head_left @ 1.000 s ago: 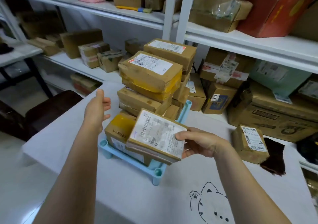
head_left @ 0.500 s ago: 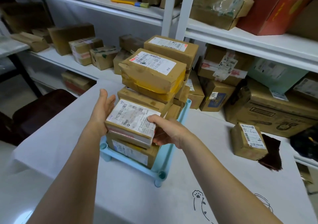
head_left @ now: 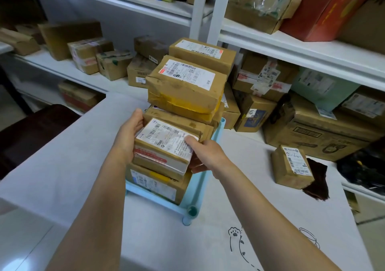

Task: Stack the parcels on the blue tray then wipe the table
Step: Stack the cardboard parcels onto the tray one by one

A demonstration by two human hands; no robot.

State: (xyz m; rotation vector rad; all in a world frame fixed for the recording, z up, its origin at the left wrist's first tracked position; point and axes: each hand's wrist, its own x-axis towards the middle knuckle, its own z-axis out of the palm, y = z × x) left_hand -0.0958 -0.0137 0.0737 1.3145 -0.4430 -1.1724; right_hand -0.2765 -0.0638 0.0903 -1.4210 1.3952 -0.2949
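A brown parcel with a white label [head_left: 164,143] lies on top of another parcel [head_left: 154,182] at the front of the blue tray [head_left: 195,189]. My left hand [head_left: 128,136] presses flat against its left side. My right hand [head_left: 205,156] grips its right end, thumb on the label. Behind it on the tray rises a taller stack of parcels [head_left: 185,89]. One small labelled parcel [head_left: 291,166] stands alone on the white table [head_left: 73,166] at the right, beside a dark brown cloth [head_left: 317,182].
White shelves [head_left: 291,47] behind the table are packed with cardboard boxes. A large box [head_left: 318,133] and a black bag [head_left: 362,164] sit at the table's far right. A dark chair [head_left: 31,133] stands to the left. Cat drawings mark the tablecloth near me.
My right hand carried the labelled parcel from the tray's front right up onto the front parcel. My left hand came in against the parcel's left side.
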